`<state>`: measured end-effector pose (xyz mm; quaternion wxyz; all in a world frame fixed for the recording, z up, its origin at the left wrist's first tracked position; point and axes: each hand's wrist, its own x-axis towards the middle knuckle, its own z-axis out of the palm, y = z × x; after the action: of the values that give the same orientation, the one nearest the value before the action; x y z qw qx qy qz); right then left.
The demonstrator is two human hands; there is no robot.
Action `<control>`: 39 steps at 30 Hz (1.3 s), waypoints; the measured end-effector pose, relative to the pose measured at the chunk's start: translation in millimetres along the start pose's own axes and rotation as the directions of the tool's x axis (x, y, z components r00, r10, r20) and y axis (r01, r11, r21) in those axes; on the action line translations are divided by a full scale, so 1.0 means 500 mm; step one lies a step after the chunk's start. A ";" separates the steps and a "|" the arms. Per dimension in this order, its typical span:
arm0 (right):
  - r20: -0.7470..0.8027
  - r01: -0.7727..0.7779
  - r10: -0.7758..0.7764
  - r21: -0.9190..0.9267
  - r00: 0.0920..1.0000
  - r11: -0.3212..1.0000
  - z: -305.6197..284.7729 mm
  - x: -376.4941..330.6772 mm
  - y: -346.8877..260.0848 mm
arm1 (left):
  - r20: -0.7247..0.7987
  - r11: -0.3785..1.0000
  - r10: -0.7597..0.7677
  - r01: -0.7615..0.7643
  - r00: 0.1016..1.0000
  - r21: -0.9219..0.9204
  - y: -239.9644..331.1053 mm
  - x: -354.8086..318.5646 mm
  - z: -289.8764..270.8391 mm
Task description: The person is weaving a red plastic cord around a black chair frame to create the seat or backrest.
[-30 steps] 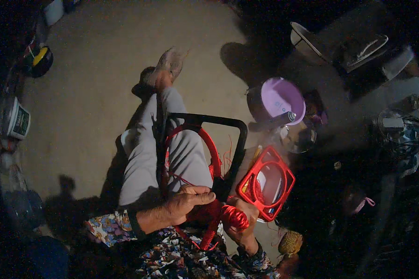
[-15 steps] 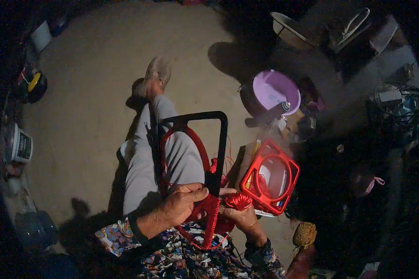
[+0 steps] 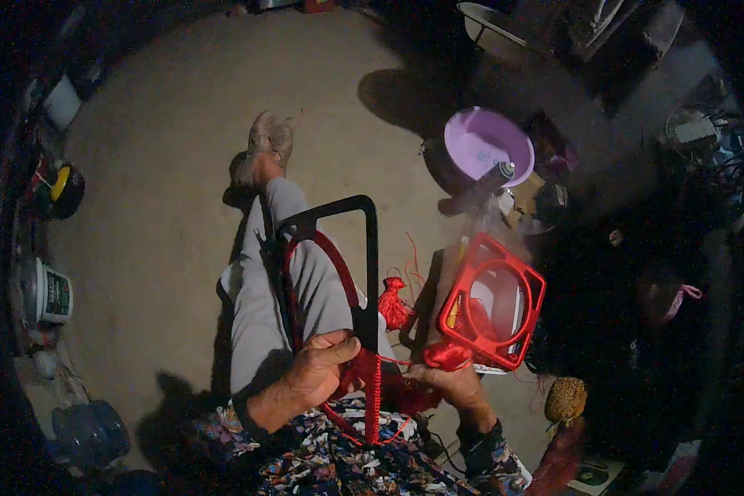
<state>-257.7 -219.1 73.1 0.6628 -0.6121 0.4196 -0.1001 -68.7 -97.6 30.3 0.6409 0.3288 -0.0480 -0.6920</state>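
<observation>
My left hand grips the side of a black squarish frame with rounded corners and a ring inside it. Red cord is wound tightly along the frame's lower part, near my lap. My right hand is closed around a shiny bundle of red cord, to the right of the frame. From this bundle a strand runs across to the wrapped edge. Another red cord bundle, tied at its top, shows beside my knee. Some of the right hand's fingers are hidden.
A red frame of similar shape leans over a pale container at right. Beyond it are a purple basin and a dark cylindrical object. A white tub and a bluish water bottle stand at left.
My right hand has moved right, away from the frame, with the red cord bundle. The second bundle beside my knee shows more fully. My left hand keeps its grip; the view has shifted slightly.
</observation>
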 end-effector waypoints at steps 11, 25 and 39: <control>-0.098 0.209 -0.194 0.173 0.976 0.963 -0.028 0.052 -0.076 | -0.028 0.996 -0.038 0.035 0.999 -0.083 0.022 -0.006 0.009; -0.015 -0.047 0.050 0.152 0.999 0.987 -0.054 0.111 0.002 | -0.026 0.999 0.047 -0.047 0.999 -0.002 0.021 -0.017 0.007; -0.140 0.021 0.014 0.246 0.990 0.969 -0.033 0.147 0.016 | 0.060 0.990 0.128 -0.124 0.990 -0.063 0.019 -0.025 -0.006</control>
<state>-225.9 -276.9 35.9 0.7023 -0.5173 0.4482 -0.1955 -59.4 -86.8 37.7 0.6909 0.2835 -0.0686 -0.6615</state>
